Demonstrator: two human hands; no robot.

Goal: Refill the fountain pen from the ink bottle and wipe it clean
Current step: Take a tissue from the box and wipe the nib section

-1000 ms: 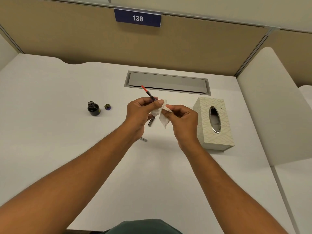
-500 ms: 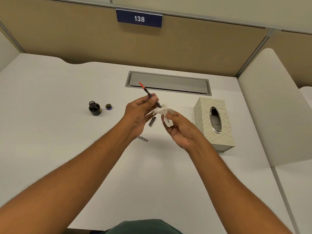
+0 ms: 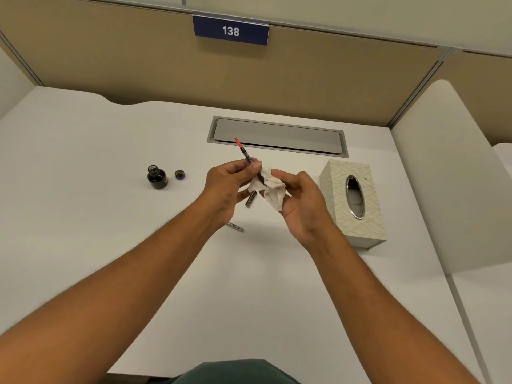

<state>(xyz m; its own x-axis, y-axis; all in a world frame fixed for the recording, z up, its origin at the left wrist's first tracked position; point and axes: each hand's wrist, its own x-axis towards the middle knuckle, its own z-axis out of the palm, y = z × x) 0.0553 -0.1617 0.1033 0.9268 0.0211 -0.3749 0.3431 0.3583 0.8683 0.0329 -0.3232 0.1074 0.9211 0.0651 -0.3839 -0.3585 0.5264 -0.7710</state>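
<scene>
My left hand (image 3: 227,184) pinches the inner part of the fountain pen (image 3: 245,153), a thin dark stick with a red tip pointing up and away. Its lower end is buried in a crumpled white tissue (image 3: 268,189) that my right hand (image 3: 299,200) holds around it. The open ink bottle (image 3: 157,177) stands on the white desk to the left, its cap (image 3: 180,174) lying beside it. Two metal pen pieces rest on the desk below my hands: one (image 3: 251,199) between them, another (image 3: 235,226) by my left wrist.
A patterned tissue box (image 3: 353,206) with an oval opening stands right of my hands. A grey cable hatch (image 3: 277,137) is set into the desk behind them. Beige partition walls close the back and right, with a sign reading 138 (image 3: 230,30).
My right hand has closed the tissue back around the pen's lower end after drawing it off half a second ago. My left hand keeps the pen at about the same tilt.
</scene>
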